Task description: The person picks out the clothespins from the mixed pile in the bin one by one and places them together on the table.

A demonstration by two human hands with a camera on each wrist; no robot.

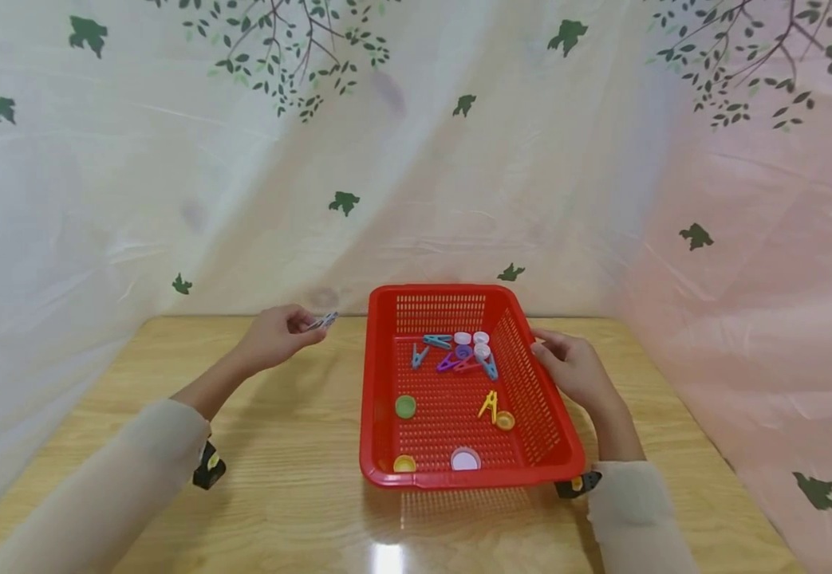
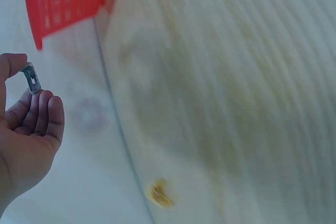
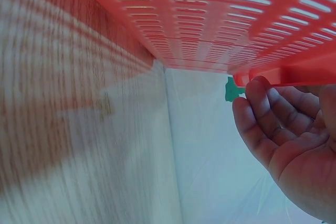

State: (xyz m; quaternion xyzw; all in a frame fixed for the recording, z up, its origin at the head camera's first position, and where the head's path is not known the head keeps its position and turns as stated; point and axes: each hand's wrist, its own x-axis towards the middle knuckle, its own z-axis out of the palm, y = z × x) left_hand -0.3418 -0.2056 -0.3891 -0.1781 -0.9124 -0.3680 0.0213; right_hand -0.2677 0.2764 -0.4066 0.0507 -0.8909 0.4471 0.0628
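My left hand (image 1: 282, 333) is raised above the wooden table (image 1: 293, 478), left of the red basket (image 1: 389, 383), and pinches a small grey clothes peg (image 1: 322, 321) between thumb and fingers; the grey clothes peg (image 2: 32, 77) also shows in the left wrist view, held by that hand (image 2: 26, 124). My right hand (image 1: 572, 368) grips the basket's right rim, and in the right wrist view its fingers (image 3: 265, 119) curl under the rim of the basket (image 3: 220, 19). Inside the basket lie several coloured pegs (image 1: 459, 359) and bottle caps (image 1: 405, 406).
A printed curtain (image 1: 416, 159) with green leaves closes in the back and both sides of the table. Bare wood lies left of the basket and in front of it. Small black wrist devices (image 1: 209, 466) sit on both forearms.
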